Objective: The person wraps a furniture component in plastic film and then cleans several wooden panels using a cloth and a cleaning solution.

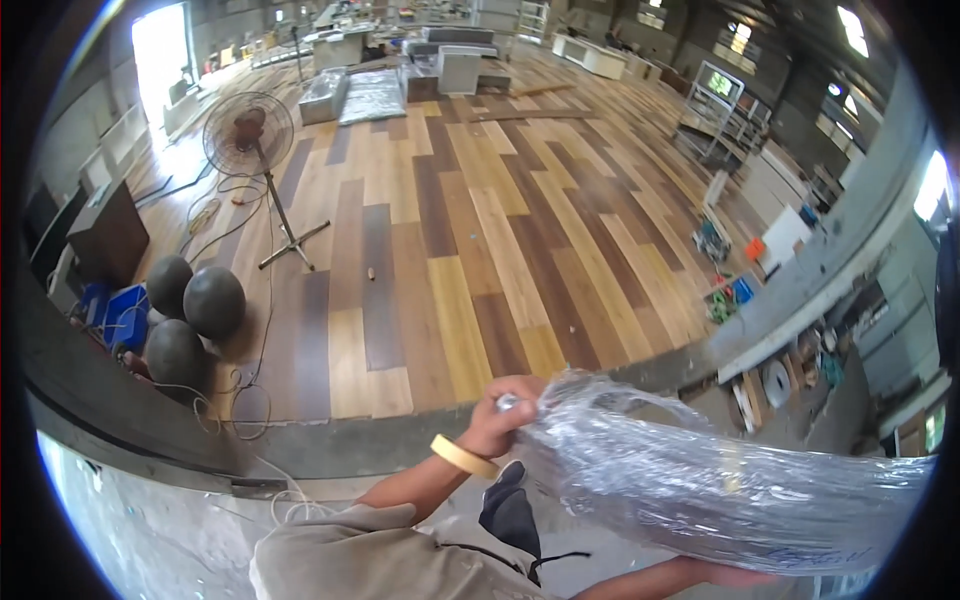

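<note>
A long bundle wrapped in clear plastic film (700, 490) stretches from the middle to the right edge, its contents hidden by shiny layers. Gathered film at its left end is gripped in the closed fingers of my left hand (503, 412). A pale yellow ring, like a roll of tape (463, 457), circles my left wrist. My right hand (735, 574) carries the bundle from below near the lower edge; its fingers are mostly hidden beneath the film.
A raised sill (330, 435) crosses in front of me, with wood-patterned flooring beyond. At the left stand a pedestal fan (250, 128), several dark balls (214, 302), a blue crate (126, 314) and loose cables. Wrapped panels (373, 95) lie farther back. Tools and clutter (775, 380) line the right.
</note>
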